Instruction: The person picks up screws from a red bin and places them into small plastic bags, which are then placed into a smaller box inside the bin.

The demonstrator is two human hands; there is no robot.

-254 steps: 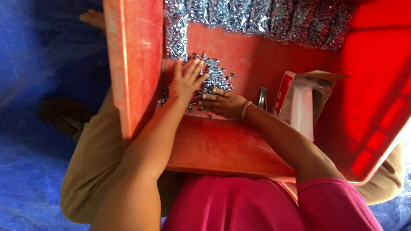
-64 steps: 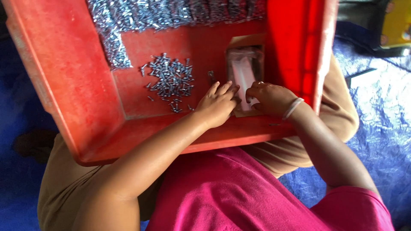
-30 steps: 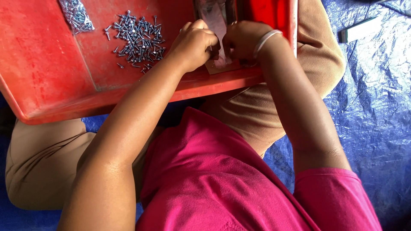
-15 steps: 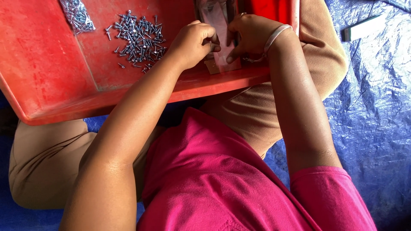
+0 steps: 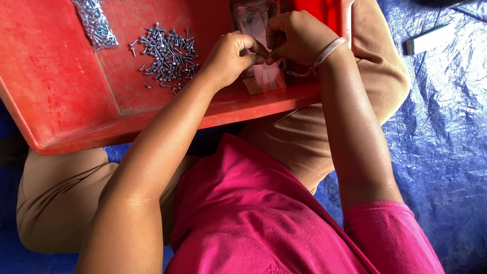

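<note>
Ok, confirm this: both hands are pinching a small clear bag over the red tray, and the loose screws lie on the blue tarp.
Not quite. The head view shows the screws lying inside the red tray, not on the tarp. The left hand and right hand do pinch the clear bag.

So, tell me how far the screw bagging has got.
Done: filled bags of screws lie at the red tray's far edge. In hand: left hand and right hand pinch a small clear bag. Left: a loose screw pile.
</note>
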